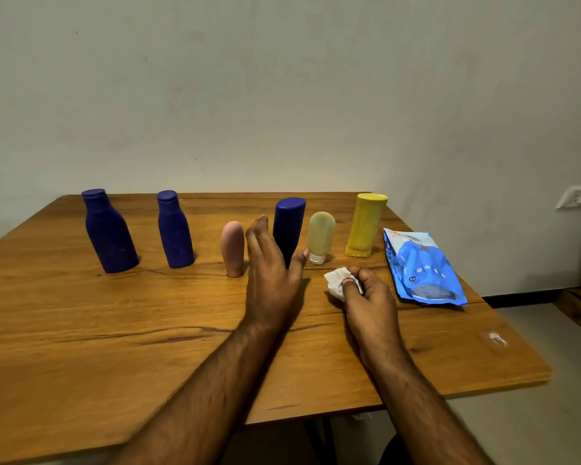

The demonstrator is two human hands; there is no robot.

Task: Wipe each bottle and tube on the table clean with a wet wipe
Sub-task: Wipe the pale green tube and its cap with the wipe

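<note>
Several containers stand in a row across the wooden table (81, 330): two dark blue bottles (109, 231) (175, 229) at the left, a pink tube (232, 248), a dark blue inverted tube (288, 223), a pale yellow tube (320, 234) on a white cap, and a yellow tube (366, 224). My left hand (270, 266) is open, fingers spread, right in front of the dark blue tube and hiding its base; whether they touch I cannot tell. My right hand (366, 297) pinches a crumpled white wet wipe (337, 280) just above the tabletop.
A blue pack of wet wipes (423, 266) lies flat at the table's right side. A grey wall rises behind the table. An electric socket (576, 196) sits on the right wall. The table's right edge drops to a tiled floor.
</note>
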